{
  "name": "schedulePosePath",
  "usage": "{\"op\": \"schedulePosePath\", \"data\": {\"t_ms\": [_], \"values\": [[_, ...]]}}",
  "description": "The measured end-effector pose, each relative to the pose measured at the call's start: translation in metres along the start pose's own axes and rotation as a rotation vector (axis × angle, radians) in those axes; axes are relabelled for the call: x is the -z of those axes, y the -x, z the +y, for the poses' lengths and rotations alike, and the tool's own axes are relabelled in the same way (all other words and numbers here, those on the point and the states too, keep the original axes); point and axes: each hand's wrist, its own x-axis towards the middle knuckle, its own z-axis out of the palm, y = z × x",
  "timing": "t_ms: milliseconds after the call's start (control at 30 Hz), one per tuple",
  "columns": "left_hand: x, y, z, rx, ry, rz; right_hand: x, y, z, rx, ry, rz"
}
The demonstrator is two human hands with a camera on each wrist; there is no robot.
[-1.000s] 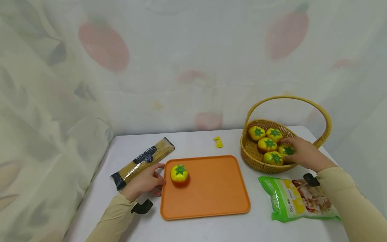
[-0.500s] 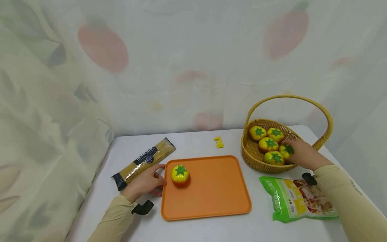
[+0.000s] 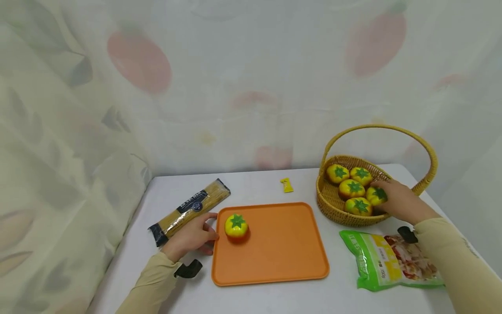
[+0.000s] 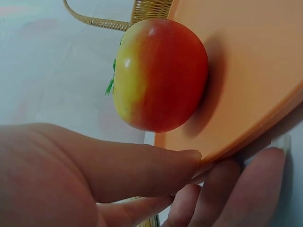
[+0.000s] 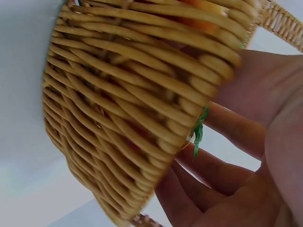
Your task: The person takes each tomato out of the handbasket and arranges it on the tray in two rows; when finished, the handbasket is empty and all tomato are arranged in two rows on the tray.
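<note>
Head view: nearest, left hand rests with its grip relaxed against the orange tray edge at 9 o'clock, 1 tomato already on it. Farther, at 2 o'clock, right hand curls around a tomato in the basket; 4 others remain. Left wrist view alone shows the tray tomato's red underside.

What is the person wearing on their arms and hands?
Both arms have long, pale beige sleeves down to the wrists. A small black strap-like piece sits at each cuff. The left hand and right hand are bare: no gloves, and no rings that I can see.
</note>
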Motion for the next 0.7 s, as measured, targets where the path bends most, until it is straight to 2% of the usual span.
{"op": "schedulePosePath", "data": {"t_ms": [333,533,700], "values": [[-0.001,0.002,0.001,0.006,-0.002,0.012,0.022,0.011,-0.018,0.005,0.003,0.035],[-0.002,0.001,0.001,0.005,0.003,0.007,0.026,0.014,-0.046,0.035,-0.041,0.046],[-0.002,0.0,0.002,0.006,0.002,-0.003,0.021,0.015,-0.074,0.105,-0.074,0.107]]}}
